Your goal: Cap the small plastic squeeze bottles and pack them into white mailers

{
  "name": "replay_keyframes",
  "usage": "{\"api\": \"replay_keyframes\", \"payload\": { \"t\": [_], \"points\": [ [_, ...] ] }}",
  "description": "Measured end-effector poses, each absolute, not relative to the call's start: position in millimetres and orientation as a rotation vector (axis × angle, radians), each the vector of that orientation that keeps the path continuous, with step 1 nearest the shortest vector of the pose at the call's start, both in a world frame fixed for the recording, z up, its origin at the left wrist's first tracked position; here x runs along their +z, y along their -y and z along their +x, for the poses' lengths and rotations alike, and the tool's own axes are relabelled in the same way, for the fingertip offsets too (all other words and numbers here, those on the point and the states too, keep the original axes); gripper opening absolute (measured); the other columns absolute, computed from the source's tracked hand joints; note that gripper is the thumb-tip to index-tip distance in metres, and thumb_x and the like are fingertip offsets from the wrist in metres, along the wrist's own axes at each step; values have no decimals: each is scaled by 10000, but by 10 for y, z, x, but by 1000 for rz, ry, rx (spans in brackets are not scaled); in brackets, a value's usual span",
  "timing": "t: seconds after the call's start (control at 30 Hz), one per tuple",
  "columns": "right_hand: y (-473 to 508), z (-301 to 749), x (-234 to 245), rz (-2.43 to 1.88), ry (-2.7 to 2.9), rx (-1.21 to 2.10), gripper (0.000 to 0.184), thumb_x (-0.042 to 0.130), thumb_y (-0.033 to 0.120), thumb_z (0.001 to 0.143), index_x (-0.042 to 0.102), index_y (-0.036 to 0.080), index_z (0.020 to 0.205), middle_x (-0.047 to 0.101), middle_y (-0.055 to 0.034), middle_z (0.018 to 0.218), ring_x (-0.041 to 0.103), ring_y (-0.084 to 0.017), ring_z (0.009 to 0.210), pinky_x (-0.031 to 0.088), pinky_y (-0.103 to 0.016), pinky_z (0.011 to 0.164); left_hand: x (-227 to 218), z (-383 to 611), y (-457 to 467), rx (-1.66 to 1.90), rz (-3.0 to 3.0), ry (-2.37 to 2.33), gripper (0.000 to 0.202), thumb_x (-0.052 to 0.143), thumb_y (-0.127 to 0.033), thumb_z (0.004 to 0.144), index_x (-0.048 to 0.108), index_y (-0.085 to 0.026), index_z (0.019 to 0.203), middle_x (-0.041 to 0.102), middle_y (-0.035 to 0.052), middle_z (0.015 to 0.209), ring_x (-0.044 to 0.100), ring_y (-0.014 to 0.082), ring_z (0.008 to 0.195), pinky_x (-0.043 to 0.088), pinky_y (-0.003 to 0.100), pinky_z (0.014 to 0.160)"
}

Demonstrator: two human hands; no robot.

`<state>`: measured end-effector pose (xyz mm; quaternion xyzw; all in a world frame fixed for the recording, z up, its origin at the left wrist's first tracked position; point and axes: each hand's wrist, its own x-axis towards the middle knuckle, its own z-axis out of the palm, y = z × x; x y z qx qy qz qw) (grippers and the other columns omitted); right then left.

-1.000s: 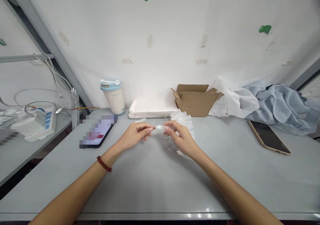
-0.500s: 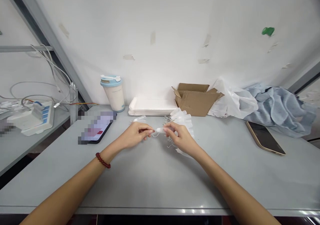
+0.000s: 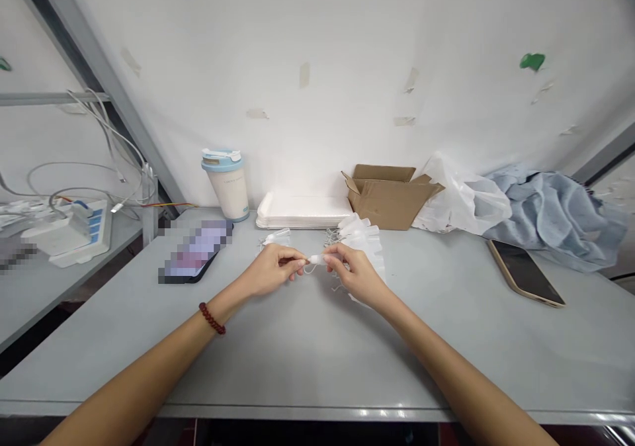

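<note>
In front of me, above the grey table, a small white piece with a thin string loop [image 3: 316, 259] spans the gap between my fingertips. My left hand [image 3: 272, 268] is closed in a pinch at its string end. The other end, the white body, is pinched by my right hand [image 3: 358, 274], whose fingers hide part of it. Behind and under that hand lies a fanned pile of thin white translucent pieces with strings [image 3: 368, 234]. A few similar clear-white pieces [image 3: 280, 235] lie just beyond my left hand.
Along the wall stand a blue-lidded cup [image 3: 227, 184], a stack of white padded sheets [image 3: 302, 211], an open cardboard box [image 3: 387, 201], a white plastic bag [image 3: 461, 198] and blue cloth [image 3: 550, 211]. Phones lie left [image 3: 198, 251] and right [image 3: 528, 274]. A power strip [image 3: 94, 231] sits far left.
Both hands stay pinched on the white piece in nearly the same place. My left forearm has shifted slightly right, and the view has moved a little.
</note>
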<state>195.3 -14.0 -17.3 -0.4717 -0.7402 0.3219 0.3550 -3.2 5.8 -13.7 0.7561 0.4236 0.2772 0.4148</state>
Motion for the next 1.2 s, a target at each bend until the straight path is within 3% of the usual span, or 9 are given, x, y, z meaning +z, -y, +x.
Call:
{"api": "replay_keyframes", "payload": {
  "t": [0.2, 0.4, 0.5, 0.73, 1.0, 1.2],
  "points": [
    [128, 1949, -184, -1204, 1957, 763, 182, 430, 242, 893, 588, 153, 907, 588, -8, 680, 517, -123, 597, 369, -228, 530, -136, -29, -72, 662, 1889, -1057, 246, 504, -302, 816, 663, -115, 796, 620, 41, 696, 529, 114, 562, 446, 241, 557],
    [101, 1955, -217, -1167, 2097, 514, 184, 453, 223, 892, 568, 145, 1013, 634, -58, 791, 562, -164, 701, 414, -278, 630, -49, -66, -102, 652, 2029, -1147, 234, 513, -305, 808, 685, -148, 830, 664, 42, 777, 546, 130, 620, 431, 247, 602],
    [98, 1954, -246, -1150, 2135, 477, 183, 469, 224, 891, 568, 153, 1027, 644, -86, 893, 578, -185, 791, 439, -302, 679, -6, -87, -106, 676, 2109, -1178, 219, 515, -299, 800, 685, -162, 778, 661, 27, 746, 539, 138, 645, 413, 240, 597],
    [46, 2003, -311, -1102, 2136, 297, 178, 479, 200, 881, 535, 158, 1044, 628, -91, 919, 567, -214, 876, 468, -351, 743, 85, -274, -191, 609, 2139, -1279, 230, 482, -325, 794, 624, -164, 711, 623, 6, 668, 551, 141, 600, 406, 243, 575],
    [-28, 2087, -312, -1125, 2110, 110, 133, 460, 147, 863, 536, 165, 970, 625, -98, 929, 547, -226, 877, 465, -369, 748, 80, -527, -375, 759, 2040, -1607, 241, 483, -359, 753, 597, -161, 677, 608, 15, 623, 573, 173, 606, 401, 271, 586],
    [-49, 2101, -278, -1149, 2110, 23, 120, 446, 138, 861, 548, 171, 916, 627, -90, 889, 539, -227, 830, 449, -366, 718, 104, -480, -341, 682, 1876, -1534, 228, 508, -358, 723, 557, -167, 608, 572, 3, 562, 542, 148, 558, 385, 240, 532]
  ]
}}
